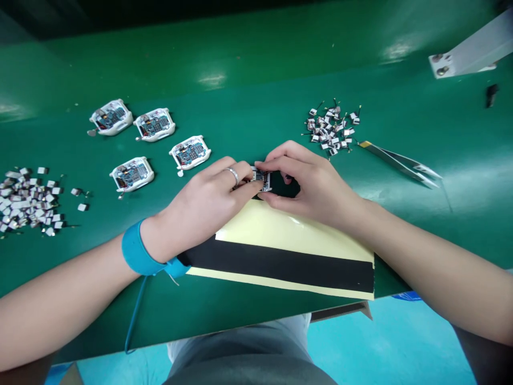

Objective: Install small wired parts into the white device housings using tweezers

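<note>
My left hand [208,200] and my right hand [310,184] meet at the middle of the green table, fingers pinched together on one small white device shell with a circuit board [261,179]. A silver ring sits on a left finger and a blue wrist strap [138,251] with a cord wraps my left wrist. Both hands rest over the far edge of a pale yellow sheet with a black band [280,251].
Several similar white shells with boards [154,124] lie at the back left. A heap of small grey parts [28,200] is at far left, another pile of small wired parts [332,126] at back right. Tweezers [403,163] lie to the right. A metal bracket [468,56] juts in at top right.
</note>
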### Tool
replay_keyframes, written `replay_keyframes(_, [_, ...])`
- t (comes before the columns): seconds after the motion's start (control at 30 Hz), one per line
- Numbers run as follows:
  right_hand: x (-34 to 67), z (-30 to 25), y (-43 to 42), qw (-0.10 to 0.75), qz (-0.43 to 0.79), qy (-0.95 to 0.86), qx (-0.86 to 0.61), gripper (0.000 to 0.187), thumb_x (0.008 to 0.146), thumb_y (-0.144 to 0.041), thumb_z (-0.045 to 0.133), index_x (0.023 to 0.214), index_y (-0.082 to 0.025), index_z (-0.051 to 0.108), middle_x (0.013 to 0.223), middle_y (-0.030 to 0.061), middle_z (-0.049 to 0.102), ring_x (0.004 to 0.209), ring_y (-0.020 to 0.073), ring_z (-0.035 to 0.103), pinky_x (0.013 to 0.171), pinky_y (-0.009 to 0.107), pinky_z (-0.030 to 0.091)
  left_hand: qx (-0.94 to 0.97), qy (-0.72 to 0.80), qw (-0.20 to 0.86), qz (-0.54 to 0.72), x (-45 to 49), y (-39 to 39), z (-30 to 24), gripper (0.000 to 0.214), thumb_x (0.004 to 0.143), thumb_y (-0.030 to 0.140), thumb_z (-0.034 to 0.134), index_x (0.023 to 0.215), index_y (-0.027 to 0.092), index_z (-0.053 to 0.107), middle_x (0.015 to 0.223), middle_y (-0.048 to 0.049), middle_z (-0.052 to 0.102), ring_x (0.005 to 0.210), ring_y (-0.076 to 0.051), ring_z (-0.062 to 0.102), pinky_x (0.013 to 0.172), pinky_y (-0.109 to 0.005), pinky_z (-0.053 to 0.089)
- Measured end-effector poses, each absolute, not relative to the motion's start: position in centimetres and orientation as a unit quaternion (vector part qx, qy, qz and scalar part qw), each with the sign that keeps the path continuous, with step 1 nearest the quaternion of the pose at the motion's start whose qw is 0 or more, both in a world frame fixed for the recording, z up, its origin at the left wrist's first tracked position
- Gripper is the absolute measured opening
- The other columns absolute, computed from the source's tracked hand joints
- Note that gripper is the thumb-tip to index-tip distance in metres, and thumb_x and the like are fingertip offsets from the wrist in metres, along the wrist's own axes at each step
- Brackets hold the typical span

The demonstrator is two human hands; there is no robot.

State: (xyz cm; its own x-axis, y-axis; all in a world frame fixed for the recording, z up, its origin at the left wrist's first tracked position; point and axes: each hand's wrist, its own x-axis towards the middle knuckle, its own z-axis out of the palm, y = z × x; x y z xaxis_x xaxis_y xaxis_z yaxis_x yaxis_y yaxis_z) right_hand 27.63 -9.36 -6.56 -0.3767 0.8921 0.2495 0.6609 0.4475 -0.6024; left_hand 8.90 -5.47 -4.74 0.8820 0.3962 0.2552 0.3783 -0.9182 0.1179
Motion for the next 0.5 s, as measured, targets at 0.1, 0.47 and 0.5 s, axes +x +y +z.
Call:
replay_keyframes(0.1, [27.63, -6.68, -9.37, 0.280, 0.209, -0.803, -0.483, 0.022, 0.074, -0.024, 0.055, 0.096, -0.018, 0.055, 0.092, 0.0054, 0.053, 0.078, 0.0148, 0.055, 0.065, 0.028, 0.048, 0.967, 0.210, 0.022, 0.140, 8.85, -5.57, -4.83, 0.026, 0.087, 0.012, 0.034, 0.083, 0.016, 0.059, 0.080, -0.0025, 0.056, 0.076, -0.015, 0.054, 0.065, -0.027, 0.045])
replay_keyframes(0.47, [27.68, -6.62, -9.31, 0.278, 0.227, -0.799, -0.482, 0.024, 0.074, -0.025, 0.054, 0.096, -0.016, 0.053, 0.093, 0.0061, 0.051, 0.083, 0.0163, 0.054, 0.065, 0.028, 0.047, 0.968, 0.206, -0.001, 0.142, 8.85, -5.58, -4.95, 0.024, 0.087, 0.013, 0.037, 0.092, 0.017, 0.060, 0.083, -0.0030, 0.057, 0.077, -0.014, 0.053, 0.065, -0.026, 0.044])
replay_keyframes(0.5, [27.67, -6.58, -9.29, 0.278, 0.225, -0.799, -0.482, 0.024, 0.074, -0.025, 0.054, 0.096, -0.016, 0.053, 0.093, 0.0062, 0.051, 0.082, 0.0160, 0.054, 0.066, 0.028, 0.046, 0.968, 0.203, -0.004, 0.148, 8.85, -5.58, -4.98, 0.023, 0.087, 0.013, 0.038, 0.092, 0.017, 0.060, 0.083, -0.0032, 0.058, 0.076, -0.014, 0.053, 0.065, -0.026, 0.044])
